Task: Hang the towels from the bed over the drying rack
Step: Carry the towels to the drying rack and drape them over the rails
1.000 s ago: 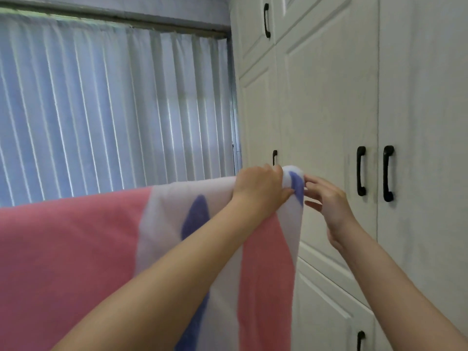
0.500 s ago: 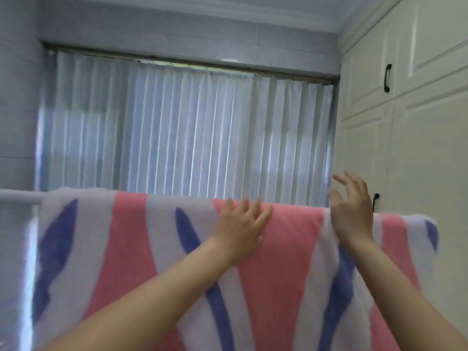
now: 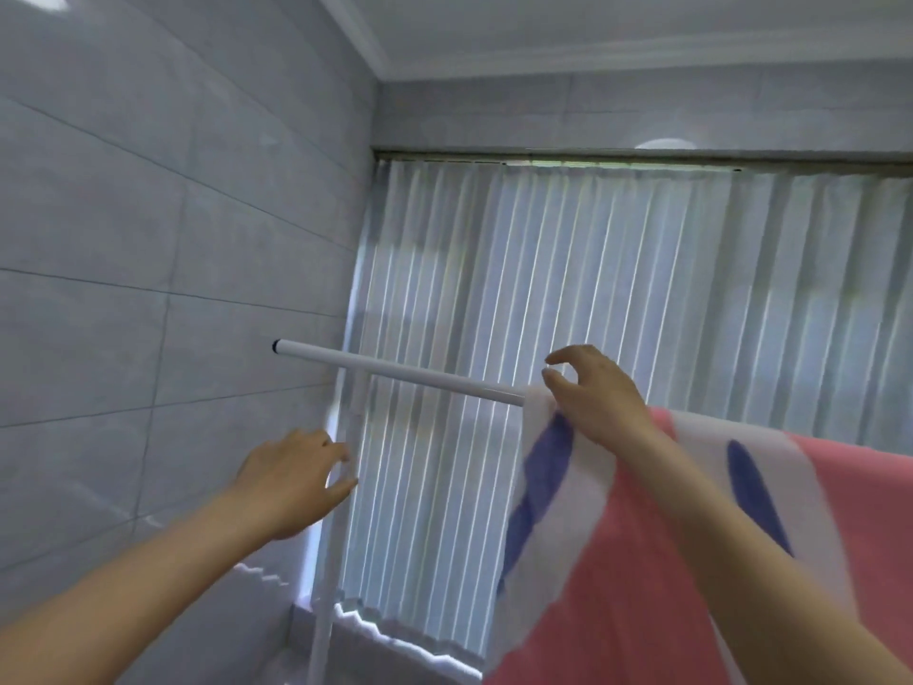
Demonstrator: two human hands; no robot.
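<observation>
A pink, white and blue striped towel [image 3: 642, 561] hangs over the white top bar of the drying rack [image 3: 395, 372] and covers the bar's right part. My right hand [image 3: 593, 393] rests on the towel's left upper edge at the bar, fingers loosely curled, thumb and forefinger apart above the cloth. My left hand [image 3: 291, 479] hovers lower left with relaxed fingers, holding nothing, next to the rack's white upright post [image 3: 323, 605]. The bar's left part is bare up to its black end cap.
A grey tiled wall [image 3: 148, 289] stands close on the left, just beyond the bar's end. White vertical blinds [image 3: 617, 338] cover the window behind the rack. The ceiling shows above.
The view has swung left from the wardrobe to the rack's left end. Both hands have slid left along the towel; my left hand has come off the cloth and now hangs free.
</observation>
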